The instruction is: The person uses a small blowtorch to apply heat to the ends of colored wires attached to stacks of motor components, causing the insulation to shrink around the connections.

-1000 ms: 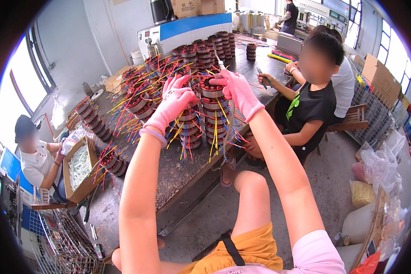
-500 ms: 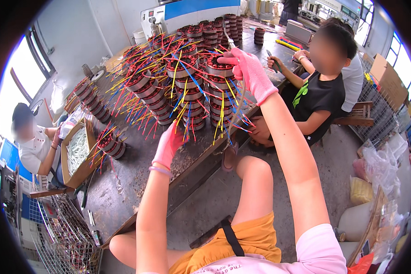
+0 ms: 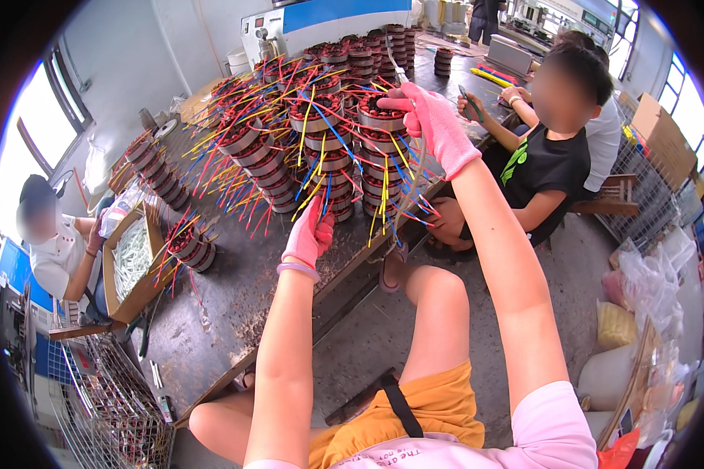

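Observation:
Stacks of motor stators with red windings and grey metal rings stand before me, trailing red, blue, yellow and white lead wires. My right hand, in a pink glove, is at the top of the right front stack. Its fingers curl around a slim, pale corded tool; the grip is partly hidden. The tool's cord hangs below the palm. My left hand, also gloved in pink, is closed low beside the middle front stack, among hanging wire ends. What its fingers pinch is hidden.
On the left, a short stator stack stands near a carton of white pieces. A person in black sits at the right with a hand tool. Another person works at far left. A blue-and-white machine stands behind the stacks.
My left hand has moved right and slightly up, toward the base of the middle stack. My right hand and the corded tool have shifted slightly right.

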### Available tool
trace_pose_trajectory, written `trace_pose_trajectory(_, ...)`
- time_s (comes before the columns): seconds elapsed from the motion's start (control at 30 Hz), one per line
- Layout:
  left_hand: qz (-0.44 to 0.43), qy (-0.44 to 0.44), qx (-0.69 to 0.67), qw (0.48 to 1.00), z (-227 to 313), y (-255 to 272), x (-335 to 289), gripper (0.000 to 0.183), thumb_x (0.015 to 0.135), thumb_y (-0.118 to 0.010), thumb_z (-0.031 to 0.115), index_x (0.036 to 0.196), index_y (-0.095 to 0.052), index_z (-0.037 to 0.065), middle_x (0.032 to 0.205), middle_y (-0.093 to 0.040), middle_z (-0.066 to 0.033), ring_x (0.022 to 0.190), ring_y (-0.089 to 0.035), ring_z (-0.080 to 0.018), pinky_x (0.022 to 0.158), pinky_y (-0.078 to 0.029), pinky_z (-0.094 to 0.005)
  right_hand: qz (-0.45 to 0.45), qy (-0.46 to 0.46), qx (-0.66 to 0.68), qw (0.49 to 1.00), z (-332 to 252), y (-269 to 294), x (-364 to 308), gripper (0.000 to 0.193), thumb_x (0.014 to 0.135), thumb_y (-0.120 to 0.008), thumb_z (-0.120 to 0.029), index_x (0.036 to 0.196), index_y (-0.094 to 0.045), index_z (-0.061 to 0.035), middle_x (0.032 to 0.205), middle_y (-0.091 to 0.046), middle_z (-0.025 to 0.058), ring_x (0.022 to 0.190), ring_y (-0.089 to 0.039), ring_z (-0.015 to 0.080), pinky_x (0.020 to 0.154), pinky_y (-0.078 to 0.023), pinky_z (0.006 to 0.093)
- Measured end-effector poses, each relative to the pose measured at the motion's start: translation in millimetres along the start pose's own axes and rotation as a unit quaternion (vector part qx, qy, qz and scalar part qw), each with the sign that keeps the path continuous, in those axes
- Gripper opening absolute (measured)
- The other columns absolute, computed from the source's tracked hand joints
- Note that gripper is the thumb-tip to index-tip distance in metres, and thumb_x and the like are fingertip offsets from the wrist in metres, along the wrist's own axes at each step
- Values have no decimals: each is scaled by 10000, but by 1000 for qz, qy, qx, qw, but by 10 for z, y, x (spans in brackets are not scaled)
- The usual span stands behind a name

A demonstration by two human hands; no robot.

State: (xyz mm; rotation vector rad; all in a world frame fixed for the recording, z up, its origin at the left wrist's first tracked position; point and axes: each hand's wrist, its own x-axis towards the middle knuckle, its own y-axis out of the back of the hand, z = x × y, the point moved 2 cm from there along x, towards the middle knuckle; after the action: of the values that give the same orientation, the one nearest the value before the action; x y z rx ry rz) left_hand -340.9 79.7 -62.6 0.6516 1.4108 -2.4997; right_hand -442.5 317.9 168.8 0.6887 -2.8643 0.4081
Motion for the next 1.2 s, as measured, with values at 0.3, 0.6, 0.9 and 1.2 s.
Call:
trace_pose_trajectory(0.3, 52, -63, 86, 993, 21, 85, 38, 253, 980, -577, 328, 950, -640, 84, 712, -606, 18, 501, -486, -72, 394, -351, -209, 6, 3, -5, 1000, -57, -70, -59, 437, 959, -545, -311, 1153, -552, 81, 1037, -704, 190, 467, -399, 84, 436, -328, 238)
trace_pose_trajectory(0.6, 85, -94, 72, 989, -118, -171, -197, 277, 987, -527, 276, 976, -594, 7, 642, -495, 54, 463, -395, -34, 359, -287, -181, 15, -15, -33, 999, -21, -10, -62, 452, 994, -528, -364, 1184, -562, 45, 1116, -701, 155, 498, -361, 35, 441, -297, 204)
trace_pose_trajectory(0.9, 61, -93, 96, 989, 12, 44, -264, 182, 984, -542, 256, 969, -630, 98, 747, -578, 28, 513, -405, -55, 403, -311, -193, 23, -4, -14, 1000, -40, -79, -60, 362, 948, -548, -319, 1070, -591, 20, 982, -720, 152, 495, -424, 84, 452, -350, 246)
trace_pose_trajectory(1.2, 35, -56, 41, 997, 48, 179, -212, 188, 990, -545, 258, 1006, -623, 87, 743, -575, 25, 499, -402, -57, 394, -293, -193, 14, 7, -3, 1000, -47, -105, -71, 374, 968, -543, -334, 1082, -585, 20, 941, -723, 127, 469, -407, 71, 419, -326, 224)
